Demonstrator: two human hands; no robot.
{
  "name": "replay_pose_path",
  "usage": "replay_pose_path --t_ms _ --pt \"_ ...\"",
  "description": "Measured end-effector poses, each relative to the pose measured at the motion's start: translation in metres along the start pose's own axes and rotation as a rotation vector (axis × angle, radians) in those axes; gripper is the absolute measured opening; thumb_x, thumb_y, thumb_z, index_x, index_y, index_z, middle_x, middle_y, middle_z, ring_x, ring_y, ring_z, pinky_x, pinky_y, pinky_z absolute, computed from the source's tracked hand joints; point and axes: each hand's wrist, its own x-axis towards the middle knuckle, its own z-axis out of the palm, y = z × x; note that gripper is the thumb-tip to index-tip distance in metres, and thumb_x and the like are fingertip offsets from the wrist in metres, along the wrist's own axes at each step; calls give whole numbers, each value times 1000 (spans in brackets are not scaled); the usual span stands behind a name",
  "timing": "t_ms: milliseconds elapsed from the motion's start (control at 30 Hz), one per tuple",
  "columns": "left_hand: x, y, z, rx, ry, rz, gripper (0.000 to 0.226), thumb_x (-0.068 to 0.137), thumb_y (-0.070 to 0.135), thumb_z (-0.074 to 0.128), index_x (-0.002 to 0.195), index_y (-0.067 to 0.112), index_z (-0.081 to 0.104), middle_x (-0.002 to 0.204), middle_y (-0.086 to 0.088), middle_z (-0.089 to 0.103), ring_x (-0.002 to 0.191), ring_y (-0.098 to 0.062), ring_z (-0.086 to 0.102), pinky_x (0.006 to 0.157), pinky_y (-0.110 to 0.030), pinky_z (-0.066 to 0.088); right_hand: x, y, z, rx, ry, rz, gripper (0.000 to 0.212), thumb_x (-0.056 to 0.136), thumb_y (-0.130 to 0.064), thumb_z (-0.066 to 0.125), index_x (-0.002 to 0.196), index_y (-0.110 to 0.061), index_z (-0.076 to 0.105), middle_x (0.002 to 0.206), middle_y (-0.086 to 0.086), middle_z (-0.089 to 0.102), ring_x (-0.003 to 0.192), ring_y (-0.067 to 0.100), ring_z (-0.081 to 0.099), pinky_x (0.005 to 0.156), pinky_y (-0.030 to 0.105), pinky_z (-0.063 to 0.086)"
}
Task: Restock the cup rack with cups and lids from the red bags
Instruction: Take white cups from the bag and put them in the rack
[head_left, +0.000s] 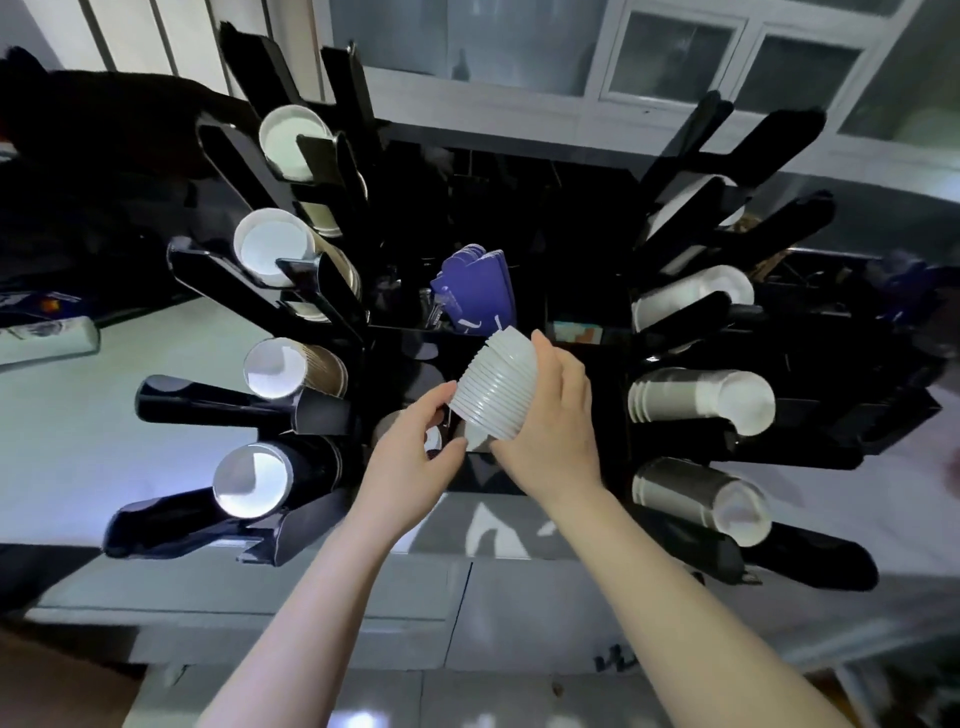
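Note:
A stack of white lids (496, 387) hangs tilted above the middle of the black cup rack (322, 415). My right hand (553, 421) grips the stack from the right side, thumb on top. My left hand (415, 457) pinches the stack's lower left edge with thumb and fingers. Stacks of cups (272, 249) fill the rack's left slots, open ends toward me. More cup stacks (701, 400) lie in the right slots. No red bag is in view.
Purple sleeves (480, 288) stand in a middle compartment behind the lids. The rack sits on a white counter (78, 415) with drawers below. A pale packet (47, 338) lies at the far left. Windows run along the back wall.

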Motion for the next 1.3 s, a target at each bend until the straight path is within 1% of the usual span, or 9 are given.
replay_pose_path --t_ms 133,200,367,500,700,900,1000,1133,1300 --pt "8 -8 1 90 -43 50 61 86 11 57 141 31 40 137 26 43 120 18 35 86 6 23 5 5 12 -64 16 -59 105 60 -17 81 144 -17 17 135 14 34 124 32 30 100 44 38" --pt "14 -14 3 131 -63 52 61 87 8 57 142 26 39 141 19 40 130 8 31 94 5 17 7 8 17 -91 18 -76 103 61 -12 81 141 -19 18 136 17 36 126 37 32 100 46 40" --pt "24 -27 9 222 -107 7 65 87 11 56 145 29 34 157 4 20 143 -10 20 108 -23 24 11 19 26 -204 55 -175 90 63 -3 76 136 -15 24 129 25 46 123 41 37 98 51 43" --pt "30 -35 14 268 -147 -1 68 86 14 54 146 35 30 159 2 13 143 -13 18 102 -20 18 9 30 34 -277 160 -316 79 66 4 71 132 -13 31 129 14 33 123 35 33 97 50 46" --pt "36 -42 14 304 -143 2 67 88 13 54 148 29 28 160 0 11 143 -18 21 103 -20 19 12 38 50 -323 308 -410 60 72 1 62 126 -13 39 124 12 33 120 35 38 92 49 50" --pt "37 -42 18 260 -35 27 67 89 13 55 149 24 27 157 6 20 142 -5 19 105 -14 15 15 38 56 -370 366 -454 45 83 -4 53 125 -16 41 123 11 35 119 33 40 92 47 49" --pt "38 -39 21 217 -80 47 69 87 10 55 148 24 28 156 3 27 143 -7 21 115 -25 21 13 40 53 -389 270 -450 72 67 -23 78 126 -17 38 124 11 33 122 33 37 96 47 46" --pt "38 -39 25 191 -94 61 74 85 16 59 149 26 24 155 9 26 144 -5 15 115 -29 23 13 46 42 -303 86 -402 97 55 -55 80 131 -18 31 132 12 26 128 34 29 101 49 40" --pt "34 -41 26 140 -140 89 79 82 28 67 148 30 24 151 20 24 142 2 14 110 -25 26 0 52 29 -233 -140 -387 84 73 -49 70 138 -18 26 143 10 20 137 36 20 110 50 31"
